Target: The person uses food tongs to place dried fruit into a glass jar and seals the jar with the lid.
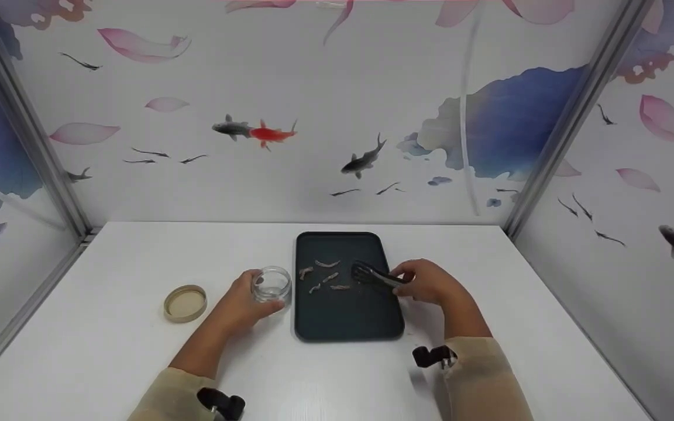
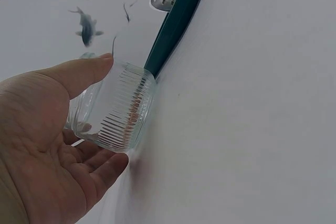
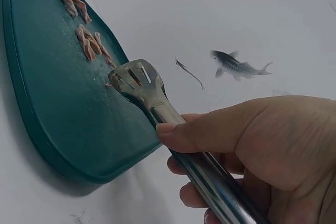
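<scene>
A: Head view. Your left hand (image 1: pixel 242 309) is curled round a clear, ribbed glass jar (image 1: pixel 271 285), just left of a dark green, rectangular tray with rounded corners (image 1: pixel 348 321) on the white bench (image 1: pixel 109 351).

B: And your right hand (image 1: pixel 427 283) pinches a pair of shiny metal tongs with slotted ends (image 1: pixel 381 276) over the tray's right side. Several small, brown, wrinkled strips (image 1: pixel 330 277) lie in the tray, mostly towards its far left part.

A: Noted. To the left of your left hand, a round, beige lid (image 1: pixel 185 304) lies on the bench, hollow side up.

B: Left wrist view. Your thumb bears on one side of the jar, your fingers on the other. The tray's edge shows beyond it, with one slotted end of the tongs above.

A: Does the jar's base touch the bench?

B: From these views I cannot tell you.

A: Right wrist view, then. Your thumb lies along the tongs, your fingers curled on the opposite side.

B: The slotted ends are near one strip; whether they grip it, I cannot tell you. The others lie in loose groups beyond.
</scene>
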